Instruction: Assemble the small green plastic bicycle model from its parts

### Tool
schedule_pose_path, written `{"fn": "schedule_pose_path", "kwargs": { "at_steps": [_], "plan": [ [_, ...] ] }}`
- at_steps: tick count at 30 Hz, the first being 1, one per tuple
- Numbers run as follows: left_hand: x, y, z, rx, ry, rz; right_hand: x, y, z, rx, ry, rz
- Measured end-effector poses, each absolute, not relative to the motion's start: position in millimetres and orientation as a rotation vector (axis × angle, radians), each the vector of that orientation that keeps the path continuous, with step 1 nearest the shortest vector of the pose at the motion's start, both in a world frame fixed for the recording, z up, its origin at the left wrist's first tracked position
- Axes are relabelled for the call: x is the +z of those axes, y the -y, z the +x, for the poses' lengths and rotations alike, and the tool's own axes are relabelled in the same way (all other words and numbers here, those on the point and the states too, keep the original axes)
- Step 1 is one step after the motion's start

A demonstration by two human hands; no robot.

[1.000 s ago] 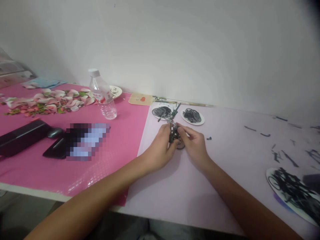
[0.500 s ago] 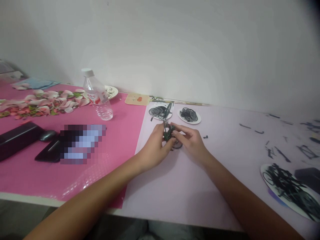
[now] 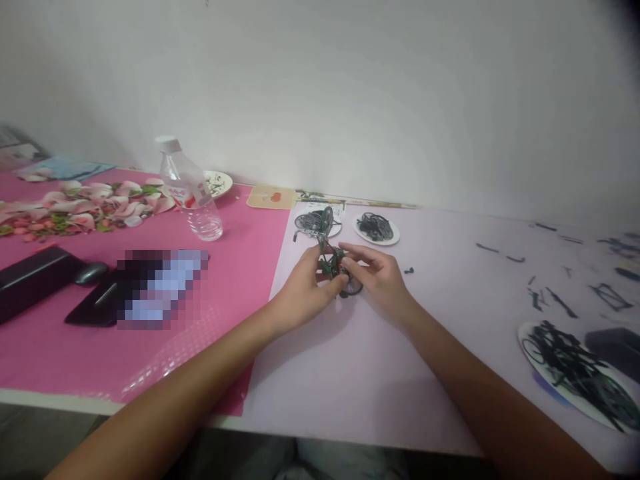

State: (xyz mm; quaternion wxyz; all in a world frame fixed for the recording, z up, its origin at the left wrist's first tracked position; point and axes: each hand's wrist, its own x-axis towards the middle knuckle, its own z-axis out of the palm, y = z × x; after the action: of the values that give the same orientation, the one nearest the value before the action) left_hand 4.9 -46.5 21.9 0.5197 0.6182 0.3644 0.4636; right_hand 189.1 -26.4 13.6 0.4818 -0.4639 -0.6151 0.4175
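Note:
A small dark green model bicycle [image 3: 326,265] is held above the pale sheet between my two hands. My left hand [image 3: 305,283] is closed round its frame from the left. On the other side my right hand [image 3: 377,273] pinches near the spoked wheel at the near end; what exactly its fingertips grip is partly hidden. The handlebar and the other wheel point away from me, toward a white plate [image 3: 336,230] behind. A tiny dark part [image 3: 409,271] lies on the sheet right of my right hand.
A second plate [image 3: 397,235] holds dark wheels. At right lie loose dark pieces [image 3: 563,302] and a plate [image 3: 526,340] of dark bicycle parts. On the pink cover [image 3: 235,287] stand a plastic bottle [image 3: 187,190], a tablet-like device [image 3: 95,303], a black box [image 3: 43,277] and petals [image 3: 100,200].
The model bicycle has turned slightly in my hands, so its wheels show more. My hands stay close together around it. The whole view has shifted a little.

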Motion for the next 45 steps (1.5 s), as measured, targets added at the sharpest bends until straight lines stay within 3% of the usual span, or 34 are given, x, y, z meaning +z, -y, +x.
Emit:
{"fn": "schedule_pose_path", "kwargs": {
  "at_steps": [45],
  "plan": [
    [16.6, 50.0, 5.2, 1.251, -0.863, 1.897, 7.6, 29.6, 183.6, 0.91, 1.448, -1.054]
  ]
}}
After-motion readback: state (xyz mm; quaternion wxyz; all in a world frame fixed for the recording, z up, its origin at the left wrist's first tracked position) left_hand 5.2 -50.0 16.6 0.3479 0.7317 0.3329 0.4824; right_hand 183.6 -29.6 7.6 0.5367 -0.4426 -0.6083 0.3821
